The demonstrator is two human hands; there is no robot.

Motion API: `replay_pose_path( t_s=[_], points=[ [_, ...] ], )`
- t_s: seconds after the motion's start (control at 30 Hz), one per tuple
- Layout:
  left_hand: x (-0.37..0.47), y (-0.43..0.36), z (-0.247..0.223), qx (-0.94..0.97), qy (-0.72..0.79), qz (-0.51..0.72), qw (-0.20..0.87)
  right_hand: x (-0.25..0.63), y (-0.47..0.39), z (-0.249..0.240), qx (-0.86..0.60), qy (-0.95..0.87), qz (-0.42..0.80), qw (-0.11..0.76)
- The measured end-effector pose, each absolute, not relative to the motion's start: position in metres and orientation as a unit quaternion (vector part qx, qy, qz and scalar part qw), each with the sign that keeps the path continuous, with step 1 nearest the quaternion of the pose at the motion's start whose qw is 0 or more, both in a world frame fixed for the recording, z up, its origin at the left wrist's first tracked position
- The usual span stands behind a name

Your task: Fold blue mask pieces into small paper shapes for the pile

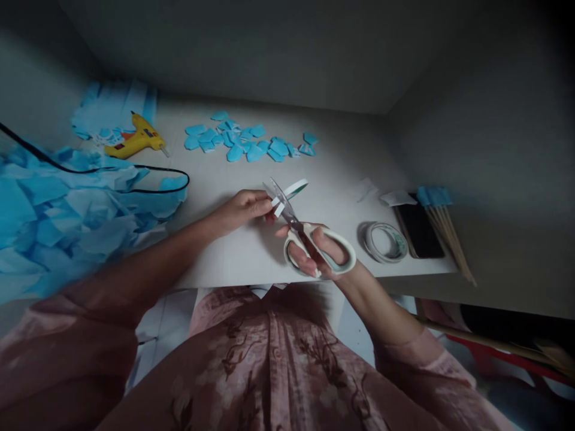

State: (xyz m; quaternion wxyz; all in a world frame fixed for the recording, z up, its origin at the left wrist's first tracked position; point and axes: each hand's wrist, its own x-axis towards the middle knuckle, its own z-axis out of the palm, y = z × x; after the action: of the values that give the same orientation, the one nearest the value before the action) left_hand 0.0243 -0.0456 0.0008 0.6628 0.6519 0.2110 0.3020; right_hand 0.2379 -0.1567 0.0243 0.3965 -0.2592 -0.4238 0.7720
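My right hand (pixel 321 251) has thumb and fingers through the handles of scissors (pixel 294 224) with off-white grips. The parted blades lie across a narrow white tape strip (pixel 279 209), close to the fingertips of my left hand (pixel 251 206). My left hand is closed in a pinch on that strip. Just beyond the blades shows a thin curved white band with a green inner side (pixel 297 188); whether it joins the strip I cannot tell. Part of the left fingers is hidden behind the strip and blades.
Cut blue pieces (pixel 256 149) lie at the back of the white table (pixel 215 257). A yellow glue gun (pixel 137 137), its black cord (pixel 157 169) and heaped blue sheets (pixel 58 221) are left. A tape roll (pixel 385 242), phone (pixel 420 230) and blue-tipped wooden sticks (pixel 449 230) are right.
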Motion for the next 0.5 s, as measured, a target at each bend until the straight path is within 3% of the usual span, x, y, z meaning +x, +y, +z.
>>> replay_pose_path(
  t_s=[0.5],
  points=[
    [0.028, -0.056, 0.015, 0.606, 0.205, 0.327, 0.696, 0.243, -0.158, 0.033, -0.255, -0.356, 0.809, 0.391]
  ],
)
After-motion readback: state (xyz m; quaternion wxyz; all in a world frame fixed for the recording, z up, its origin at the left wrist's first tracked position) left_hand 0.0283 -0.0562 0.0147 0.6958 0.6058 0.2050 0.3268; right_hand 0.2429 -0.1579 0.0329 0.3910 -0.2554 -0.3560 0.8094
